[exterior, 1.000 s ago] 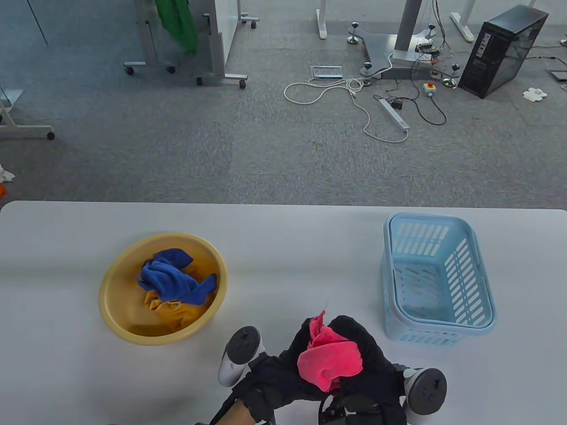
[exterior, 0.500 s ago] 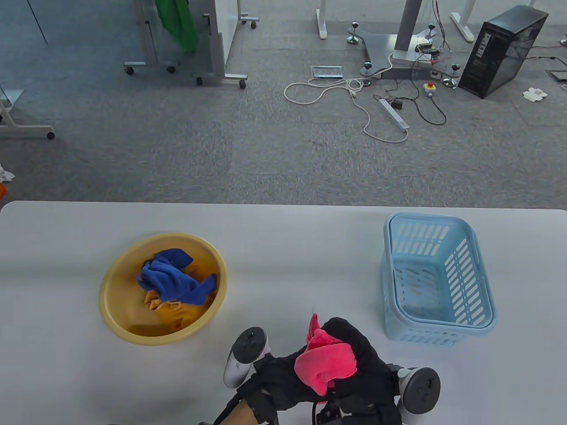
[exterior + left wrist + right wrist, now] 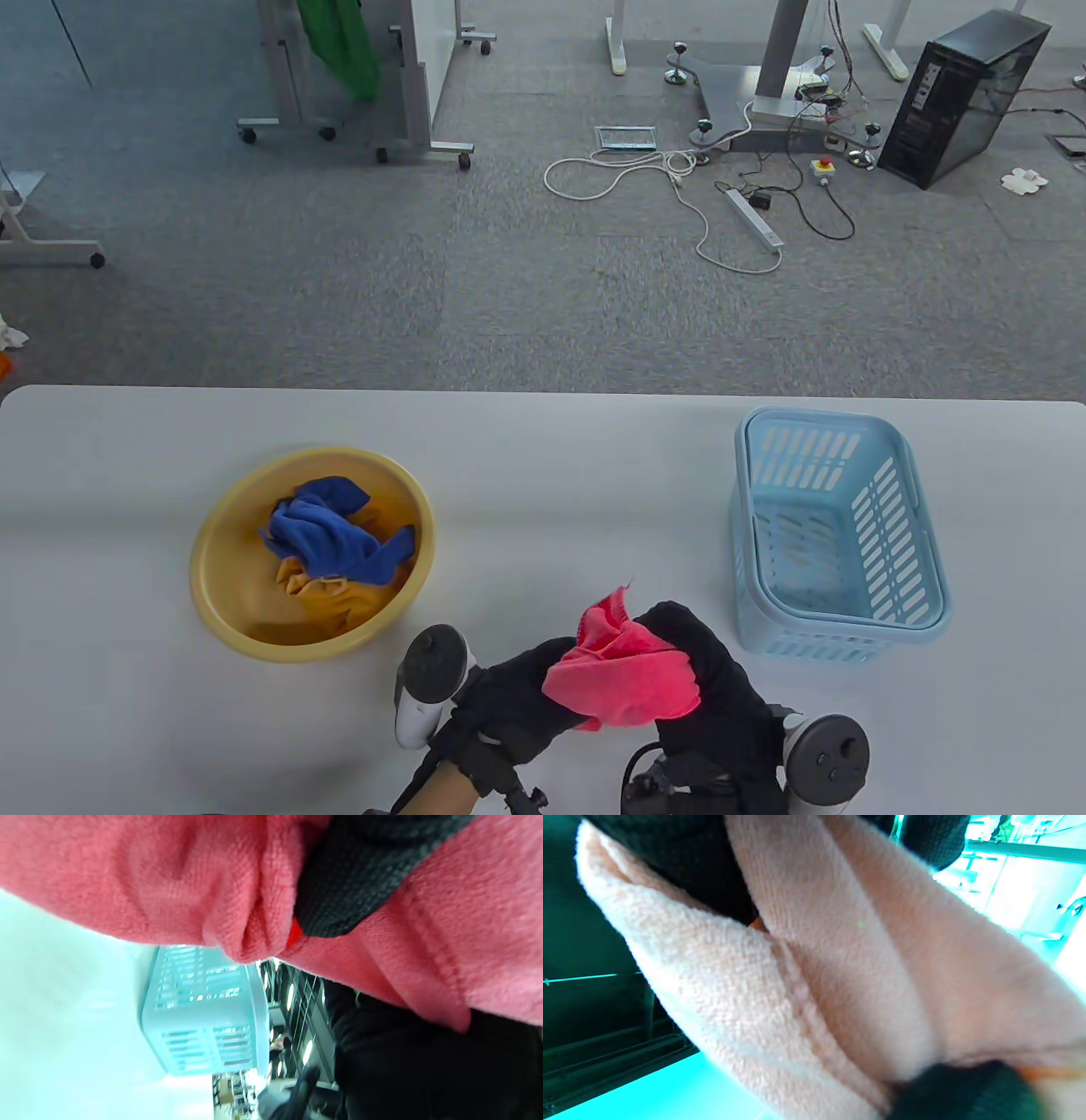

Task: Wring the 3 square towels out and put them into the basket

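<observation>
A bunched pink towel (image 3: 624,675) is held above the table's front edge between both gloved hands. My left hand (image 3: 509,705) grips its left end and my right hand (image 3: 708,679) grips its right end. In the left wrist view the pink towel (image 3: 178,882) fills the top, with a black fingertip (image 3: 356,874) pressed into it. In the right wrist view the towel (image 3: 840,984) looks pale and covers most of the frame. A blue towel (image 3: 331,531) lies over a yellow towel (image 3: 335,598) in the yellow basin (image 3: 212,586). The light blue basket (image 3: 929,586) stands at the right.
The basket (image 3: 203,1014) also shows in the left wrist view, beyond the towel. Bare white table (image 3: 560,492) lies between basin and basket. Past the far table edge are carpet, cables and a computer tower (image 3: 963,98).
My left hand has shifted left and the pink towel has stretched wider between the hands, after first dipping toward me. Basin and basket have not moved.
</observation>
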Demonstrator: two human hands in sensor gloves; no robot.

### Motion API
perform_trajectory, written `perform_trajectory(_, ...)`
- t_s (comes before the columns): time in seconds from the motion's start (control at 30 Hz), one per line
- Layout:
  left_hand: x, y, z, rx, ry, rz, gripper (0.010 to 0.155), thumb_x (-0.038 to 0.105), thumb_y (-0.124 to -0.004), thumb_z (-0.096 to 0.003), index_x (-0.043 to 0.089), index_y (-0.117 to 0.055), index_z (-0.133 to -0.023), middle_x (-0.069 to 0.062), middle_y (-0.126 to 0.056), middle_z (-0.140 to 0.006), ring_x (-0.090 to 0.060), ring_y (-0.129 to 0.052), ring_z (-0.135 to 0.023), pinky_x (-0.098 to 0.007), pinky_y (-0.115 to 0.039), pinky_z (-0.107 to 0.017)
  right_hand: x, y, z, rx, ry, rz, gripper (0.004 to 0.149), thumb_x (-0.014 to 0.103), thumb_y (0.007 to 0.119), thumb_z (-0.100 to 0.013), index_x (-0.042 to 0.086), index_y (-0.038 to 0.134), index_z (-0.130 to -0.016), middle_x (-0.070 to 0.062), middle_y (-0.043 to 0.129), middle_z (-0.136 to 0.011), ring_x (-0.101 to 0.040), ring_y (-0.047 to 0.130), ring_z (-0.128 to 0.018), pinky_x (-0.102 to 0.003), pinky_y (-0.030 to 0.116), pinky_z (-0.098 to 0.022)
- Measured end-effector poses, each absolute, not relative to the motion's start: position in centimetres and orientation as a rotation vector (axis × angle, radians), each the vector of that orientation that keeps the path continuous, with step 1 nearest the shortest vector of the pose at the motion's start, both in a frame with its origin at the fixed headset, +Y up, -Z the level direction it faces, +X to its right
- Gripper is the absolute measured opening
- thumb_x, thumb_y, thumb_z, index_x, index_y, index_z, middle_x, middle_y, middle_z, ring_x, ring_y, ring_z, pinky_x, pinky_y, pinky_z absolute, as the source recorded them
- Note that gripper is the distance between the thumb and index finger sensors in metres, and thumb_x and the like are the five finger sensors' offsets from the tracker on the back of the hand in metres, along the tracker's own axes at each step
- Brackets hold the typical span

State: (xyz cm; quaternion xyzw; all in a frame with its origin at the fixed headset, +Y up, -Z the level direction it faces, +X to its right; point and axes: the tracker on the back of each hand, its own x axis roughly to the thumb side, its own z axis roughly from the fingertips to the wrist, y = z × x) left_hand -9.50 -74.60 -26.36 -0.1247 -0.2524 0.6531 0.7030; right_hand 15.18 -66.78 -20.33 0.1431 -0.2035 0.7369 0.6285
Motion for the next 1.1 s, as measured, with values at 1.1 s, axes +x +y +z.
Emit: perform_trajectory(1.1, -11.6, -73.7, -25.9, -0.189, -0.293, 2.094, 0.054, 0.029, -0.092, -0.0541, 0.034, -0.069, -0.103, -0.004, -0.071, -0.098, -0.035, -0.078, -0.094, -0.067, -0.063, -0.067, 14.1, -68.6, -21.8, 0.402, -0.168, 1.859, 0.084, 0.045, 0.094, -0.049, 0.022, 0.046, -0.114, -0.021, 0.051, -0.115, -0.053, 0.06, -0.1, -0.072, 0.05, -0.073)
